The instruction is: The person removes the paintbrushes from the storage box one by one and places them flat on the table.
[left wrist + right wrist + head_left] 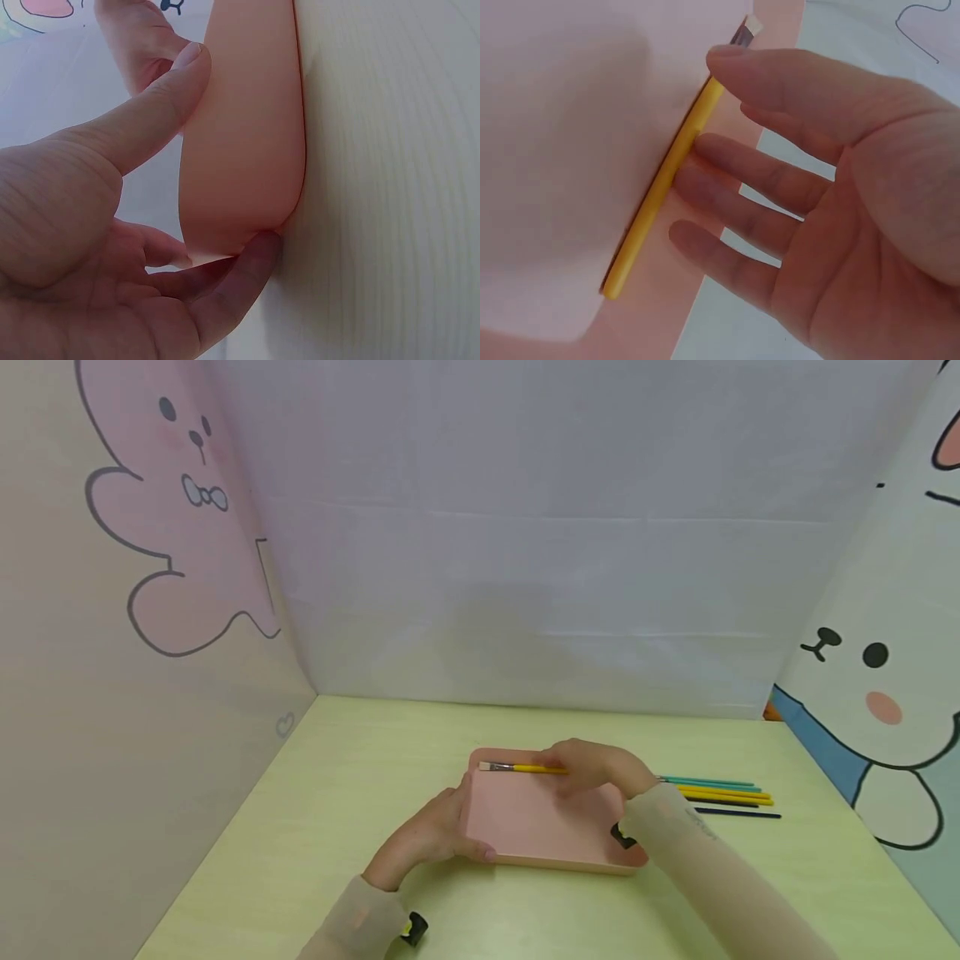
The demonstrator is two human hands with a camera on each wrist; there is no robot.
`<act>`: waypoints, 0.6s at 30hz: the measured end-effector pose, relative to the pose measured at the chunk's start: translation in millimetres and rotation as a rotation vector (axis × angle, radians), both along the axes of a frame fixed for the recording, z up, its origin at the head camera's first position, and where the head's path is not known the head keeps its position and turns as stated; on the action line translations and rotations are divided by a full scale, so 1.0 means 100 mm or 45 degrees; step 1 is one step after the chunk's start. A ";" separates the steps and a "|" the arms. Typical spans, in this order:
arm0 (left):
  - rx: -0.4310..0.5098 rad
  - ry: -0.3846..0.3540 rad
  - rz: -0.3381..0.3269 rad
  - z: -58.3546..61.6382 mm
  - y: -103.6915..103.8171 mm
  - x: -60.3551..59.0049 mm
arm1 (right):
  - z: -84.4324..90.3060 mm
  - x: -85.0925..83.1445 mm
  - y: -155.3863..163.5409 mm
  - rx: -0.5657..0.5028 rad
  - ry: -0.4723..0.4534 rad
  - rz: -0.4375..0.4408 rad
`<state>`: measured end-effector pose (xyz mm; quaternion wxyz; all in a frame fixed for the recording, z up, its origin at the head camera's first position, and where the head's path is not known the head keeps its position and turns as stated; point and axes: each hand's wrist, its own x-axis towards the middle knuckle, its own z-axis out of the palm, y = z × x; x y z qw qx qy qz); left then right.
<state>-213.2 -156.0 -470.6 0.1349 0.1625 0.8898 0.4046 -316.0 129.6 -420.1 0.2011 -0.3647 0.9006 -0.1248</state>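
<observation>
A pink tray [525,831] lies on the pale green table [337,793]. My left hand [465,827] grips its near left corner, thumb on the rim and fingers under it [225,150]; the tray's edge [247,112] fills that view. A yellow-handled paintbrush [517,767] lies inside the tray along its far wall, bristles to the left. Over the handle's right end hovers my right hand [570,772], its fingers straight. In the right wrist view the fingertips [701,146] touch the brush [652,202] against the tray [562,150] without curling round it.
Several thin sticks or brushes in teal, yellow and black [723,792] lie side by side on the table right of the tray. Panels with cartoon animals [172,527] wall in the left, back and right sides.
</observation>
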 end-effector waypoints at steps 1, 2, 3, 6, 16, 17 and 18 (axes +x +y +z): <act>-0.002 -0.005 0.004 0.00 0.00 0.00 | 0.00 0.01 -0.01 0.016 -0.017 -0.021; 0.003 -0.003 0.000 0.00 0.00 0.00 | -0.01 0.02 -0.02 0.026 -0.026 -0.033; 0.005 -0.004 0.000 0.00 0.00 0.00 | -0.01 0.02 -0.03 0.040 -0.027 -0.045; 0.002 -0.008 0.005 0.01 -0.01 0.00 | -0.04 0.01 -0.07 0.062 -0.016 -0.067; 0.095 0.018 -0.070 -0.01 -0.03 -0.03 | -0.10 0.03 -0.17 0.107 0.052 -0.050; 0.104 0.017 -0.075 -0.02 -0.03 -0.03 | -0.10 0.04 -0.18 0.112 0.057 -0.057; 0.106 0.020 -0.077 -0.02 -0.03 -0.03 | -0.10 0.05 -0.19 0.115 0.064 -0.058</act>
